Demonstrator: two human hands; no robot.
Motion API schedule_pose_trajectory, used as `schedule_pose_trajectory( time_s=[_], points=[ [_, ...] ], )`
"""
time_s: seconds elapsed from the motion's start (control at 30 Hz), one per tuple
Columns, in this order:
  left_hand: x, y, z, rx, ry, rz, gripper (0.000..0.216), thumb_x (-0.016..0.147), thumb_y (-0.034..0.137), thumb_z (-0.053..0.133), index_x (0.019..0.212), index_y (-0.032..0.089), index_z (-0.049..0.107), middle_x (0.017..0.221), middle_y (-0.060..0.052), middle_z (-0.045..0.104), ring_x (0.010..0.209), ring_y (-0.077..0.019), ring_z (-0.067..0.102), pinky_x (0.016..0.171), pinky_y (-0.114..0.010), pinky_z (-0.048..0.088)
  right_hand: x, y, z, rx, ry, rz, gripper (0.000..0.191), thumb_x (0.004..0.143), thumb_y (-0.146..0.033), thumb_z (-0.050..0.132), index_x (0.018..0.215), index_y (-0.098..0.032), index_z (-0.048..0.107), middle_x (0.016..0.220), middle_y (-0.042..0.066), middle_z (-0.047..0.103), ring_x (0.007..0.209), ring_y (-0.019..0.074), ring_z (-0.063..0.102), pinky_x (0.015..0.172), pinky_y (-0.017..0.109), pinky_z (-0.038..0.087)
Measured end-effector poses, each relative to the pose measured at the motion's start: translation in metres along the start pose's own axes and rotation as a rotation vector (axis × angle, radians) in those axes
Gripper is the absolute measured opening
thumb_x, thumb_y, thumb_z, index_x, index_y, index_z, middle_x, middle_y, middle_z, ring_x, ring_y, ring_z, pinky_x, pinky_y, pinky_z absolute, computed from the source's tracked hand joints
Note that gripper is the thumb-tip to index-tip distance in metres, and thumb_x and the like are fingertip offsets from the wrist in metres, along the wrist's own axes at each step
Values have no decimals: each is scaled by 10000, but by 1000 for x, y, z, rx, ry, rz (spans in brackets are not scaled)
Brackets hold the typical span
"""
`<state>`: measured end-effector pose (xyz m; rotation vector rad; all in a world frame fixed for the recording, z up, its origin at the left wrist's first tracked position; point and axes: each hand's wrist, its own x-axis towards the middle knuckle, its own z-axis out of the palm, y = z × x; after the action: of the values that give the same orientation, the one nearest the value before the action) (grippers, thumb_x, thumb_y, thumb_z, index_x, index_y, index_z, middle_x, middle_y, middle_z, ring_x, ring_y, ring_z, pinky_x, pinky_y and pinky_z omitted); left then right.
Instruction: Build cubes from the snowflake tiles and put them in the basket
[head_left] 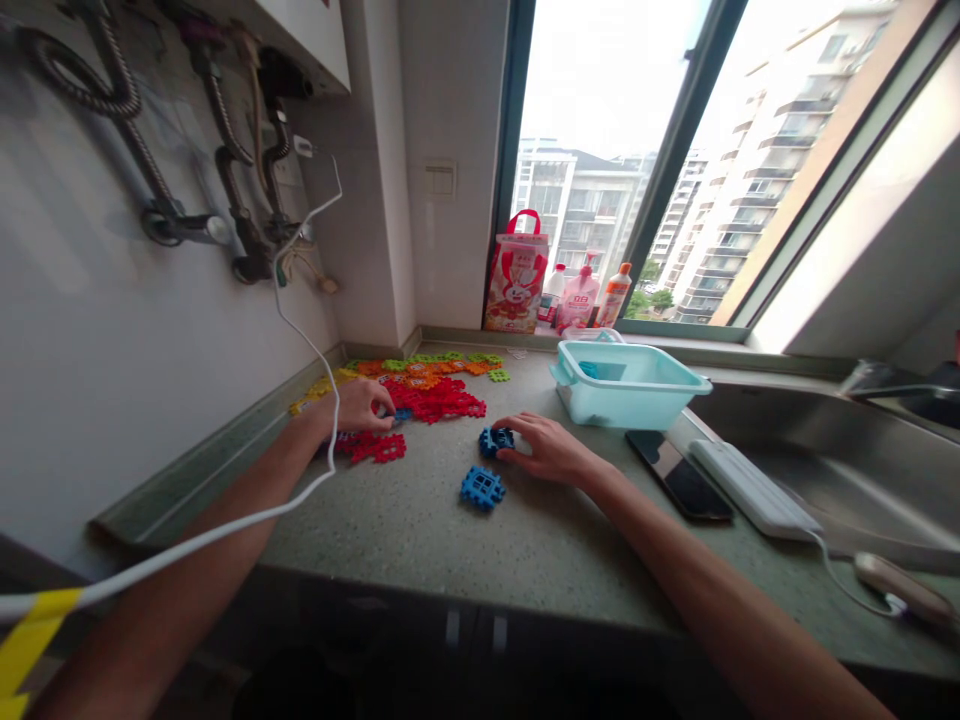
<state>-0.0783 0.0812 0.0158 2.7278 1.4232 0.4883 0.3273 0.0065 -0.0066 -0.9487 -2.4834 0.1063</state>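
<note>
My left hand (362, 405) rests on the countertop with its fingers pinched on a small blue toy tile (397, 413), beside a spread of red tiles (435, 400). My right hand (546, 447) lies farther right, its fingertips closed on a blue tile piece (496, 440). Another blue tile (482, 487) lies loose just in front of that. More red tiles (375, 447) sit below my left hand. Orange, green and yellow tiles (427, 368) lie behind the red ones near the wall.
A pale turquoise plastic tub (637, 392) stands right of my right hand. A dark phone (679, 474) and a white power bank (754, 487) lie by the steel sink (840, 455). A white cable (300, 320) hangs from the wall. Bottles and a red bag (517, 275) stand on the windowsill.
</note>
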Motion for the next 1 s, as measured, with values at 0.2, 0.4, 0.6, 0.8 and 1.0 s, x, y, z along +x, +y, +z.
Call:
schedule_pose_trajectory(
  time_s=[0.2, 0.4, 0.6, 0.8, 1.0],
  points=[
    [2, 3, -9, 32, 94, 99, 226, 828, 334, 588, 835, 229, 789, 900, -45, 788, 867, -206, 687, 908, -325, 513, 2, 0, -4, -26, 132, -70, 435, 987, -407, 664, 1394, -263, 606, 1337, 106, 692, 1220, 281, 656, 1046, 487, 545],
    [13, 61, -7, -207, 367, 81, 344, 956, 429, 539, 984, 195, 790, 961, -66, 783, 930, -215, 686, 932, -339, 526, 6, -14, -15, -114, 298, -140, 572, 987, -347, 664, 1523, -279, 477, 1528, 101, 557, 1317, 292, 589, 1122, 514, 495],
    [47, 142, 13, -532, 122, 152, 397, 982, 494, 570, 1000, 168, 796, 880, -55, 769, 787, -183, 680, 734, -282, 506, 8, -22, -17, -184, 317, -190, 512, 967, -376, 691, 1455, -300, 554, 1483, 78, 605, 1244, 288, 625, 1071, 484, 524],
    [56, 148, 36, -675, 126, 145, 506, 1023, 554, 469, 1012, 143, 763, 905, -83, 751, 841, -207, 674, 754, -306, 499, 6, -10, -14, -118, 261, -134, 352, 928, -295, 710, 1275, -272, 658, 1286, 63, 721, 1105, 262, 673, 995, 432, 543],
    [42, 135, 38, -265, 78, 256, 368, 1032, 383, 443, 1073, 196, 757, 1101, -75, 762, 1040, -239, 640, 975, -389, 433, 0, 4, -11, 34, 149, -43, 306, 930, -284, 688, 1227, -221, 655, 1148, 89, 740, 1084, 262, 667, 966, 415, 534]
  ],
)
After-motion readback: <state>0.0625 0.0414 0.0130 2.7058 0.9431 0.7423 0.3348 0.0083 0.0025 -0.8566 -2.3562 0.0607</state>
